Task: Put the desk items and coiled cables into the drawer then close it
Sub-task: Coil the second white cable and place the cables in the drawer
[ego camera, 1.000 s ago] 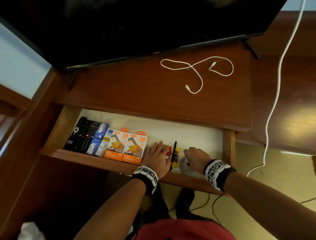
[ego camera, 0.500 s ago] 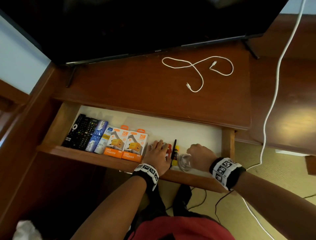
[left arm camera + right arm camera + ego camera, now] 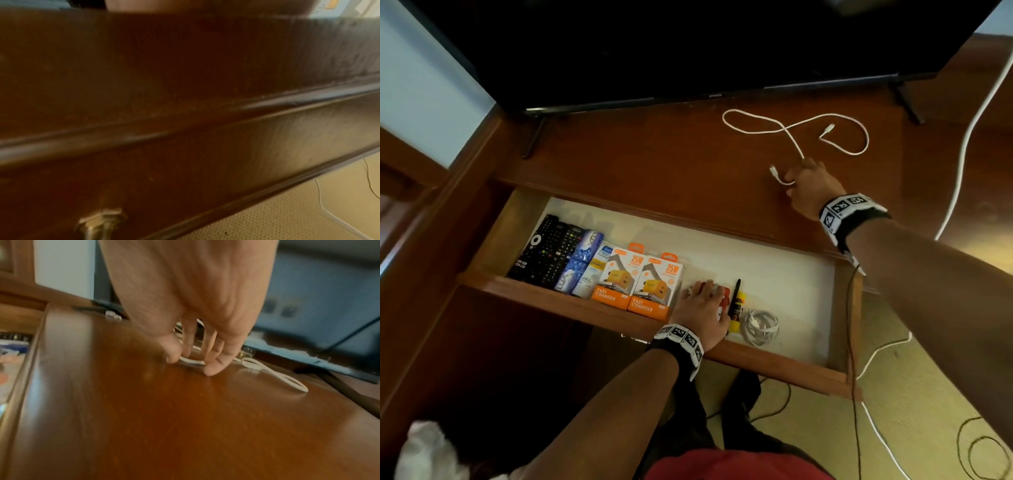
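The wooden drawer stands pulled out. It holds two black remotes, blue packets, two orange charger boxes, a black pen, a yellow tube and a coiled white cable. My left hand lies flat on a red and white item beside the boxes. A loose white cable sprawls on the desk top. My right hand is on its near end; in the right wrist view thumb and fingers pinch the cable against the wood.
A large black TV stands at the back of the desk, its leg near the loose cable. A thick white cord hangs down at the right. The left wrist view shows only the drawer front and a metal knob.
My right hand left the coiled cable in the drawer and reached up onto the desk top to the loose white cable. The left hand stayed on the items.
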The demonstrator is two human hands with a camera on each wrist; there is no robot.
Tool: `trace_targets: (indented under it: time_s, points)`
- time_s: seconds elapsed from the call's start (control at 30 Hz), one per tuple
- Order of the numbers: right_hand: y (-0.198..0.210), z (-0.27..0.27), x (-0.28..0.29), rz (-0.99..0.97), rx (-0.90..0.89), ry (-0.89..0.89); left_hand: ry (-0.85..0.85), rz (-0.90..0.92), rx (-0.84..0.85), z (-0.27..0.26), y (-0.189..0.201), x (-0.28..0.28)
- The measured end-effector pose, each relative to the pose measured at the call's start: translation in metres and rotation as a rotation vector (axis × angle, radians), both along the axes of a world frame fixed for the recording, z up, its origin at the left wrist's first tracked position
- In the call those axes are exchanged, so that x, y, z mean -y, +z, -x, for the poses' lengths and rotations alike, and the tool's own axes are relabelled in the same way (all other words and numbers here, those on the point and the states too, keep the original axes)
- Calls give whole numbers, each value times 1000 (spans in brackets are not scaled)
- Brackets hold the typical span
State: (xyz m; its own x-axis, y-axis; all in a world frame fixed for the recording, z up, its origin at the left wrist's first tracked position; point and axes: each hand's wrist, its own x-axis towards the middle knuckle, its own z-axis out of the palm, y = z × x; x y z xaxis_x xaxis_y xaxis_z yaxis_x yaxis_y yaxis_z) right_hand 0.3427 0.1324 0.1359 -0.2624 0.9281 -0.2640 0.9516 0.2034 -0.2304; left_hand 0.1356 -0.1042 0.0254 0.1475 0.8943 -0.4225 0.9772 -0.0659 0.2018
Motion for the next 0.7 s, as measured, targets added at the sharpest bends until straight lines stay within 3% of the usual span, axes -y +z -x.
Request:
trace_targets:
  time_s: [0.2, 0.33, 0.5, 0.57, 0.7]
  points:
    - [-9, 7, 25, -230, 147, 161, 4, -13, 11, 1, -7, 0]
    - [-13, 17, 61, -275, 97, 248, 94, -43, 67, 5, 3, -4]
    - [0, 33, 124, -248, -61, 378, 209, -356, 317, 14, 66, -22]
    - [12, 36, 149, -267, -124, 434, 136, -496, 328, 21, 101, -30]
    - [42, 40, 174, -358, -354, 381, -292, -580, 147, 36, 157, -39]
